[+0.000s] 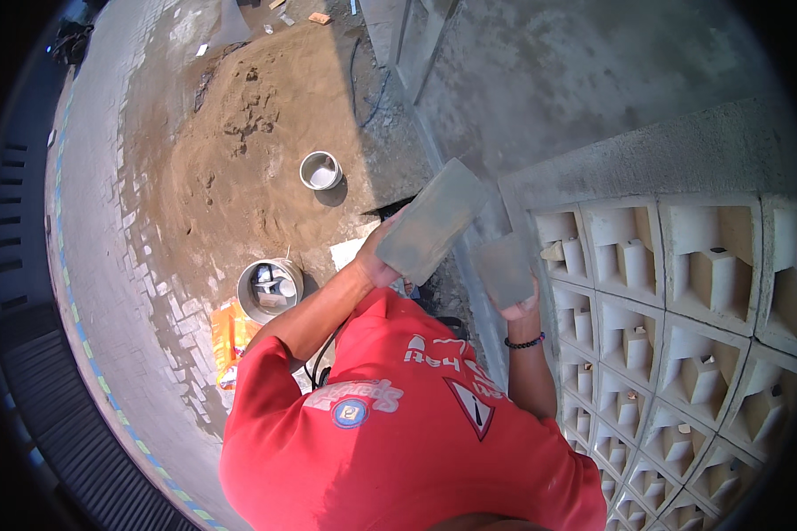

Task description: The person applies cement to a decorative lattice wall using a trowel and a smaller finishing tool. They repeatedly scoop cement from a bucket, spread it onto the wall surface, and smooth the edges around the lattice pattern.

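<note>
Our left hand (375,258) holds the long grey slab (434,221) by its near left edge, fingers mostly hidden; our right hand (521,306) holds the smaller grey slab (503,268) from its near edge, finger spread hard to tell. We judge it best to keep both steady, edges clear of the breeze-block wall (667,311) at right. Far left: sand heap (239,106), pale bucket (328,184).

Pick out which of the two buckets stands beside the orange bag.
The lower-left bucket; the upper bucket stands apart from the bag, on the sand.
</note>
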A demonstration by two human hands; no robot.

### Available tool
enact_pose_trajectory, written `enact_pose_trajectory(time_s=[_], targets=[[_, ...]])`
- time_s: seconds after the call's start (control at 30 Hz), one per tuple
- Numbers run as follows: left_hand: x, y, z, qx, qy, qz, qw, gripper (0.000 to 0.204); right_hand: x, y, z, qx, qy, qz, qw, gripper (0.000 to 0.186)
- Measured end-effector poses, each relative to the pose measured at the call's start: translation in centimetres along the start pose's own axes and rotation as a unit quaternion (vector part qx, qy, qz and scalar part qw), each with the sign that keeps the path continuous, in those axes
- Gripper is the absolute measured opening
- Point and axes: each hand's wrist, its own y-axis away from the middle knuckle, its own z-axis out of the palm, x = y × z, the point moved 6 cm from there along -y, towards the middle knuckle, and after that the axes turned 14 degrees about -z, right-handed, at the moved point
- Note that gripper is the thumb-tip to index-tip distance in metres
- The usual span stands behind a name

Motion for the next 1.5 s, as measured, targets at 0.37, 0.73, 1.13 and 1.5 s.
enact_pose_trajectory(time_s=[0.37,0.73,1.13,1.5], targets=[[-1.5,0.3,4.4,-0.044,-0.206,-0.026,0.977,0.053,1.6,1.6,3.2,-0.117,-0.065,0.09,0.987,0.051],[-5.1,-2.3,2.0,-0.082,-0.1,-0.092,0.987,0.037,0.5,3.7,-3.8,-0.02,0.006,0.061,0.998,0.048],[-0.6,-3.2,3.8,-0.084,-0.022,-0.045,0.995,0.031,-8.0,6.0,-2.5,-0.001,0.106,-0.233,0.967,0.045],[0.3,-1.8,2.8,-0.084,-0.075,-0.018,0.994,0.032,-30.8,7.8,24.7,-0.081,0.323,-0.698,0.634,0.046]])
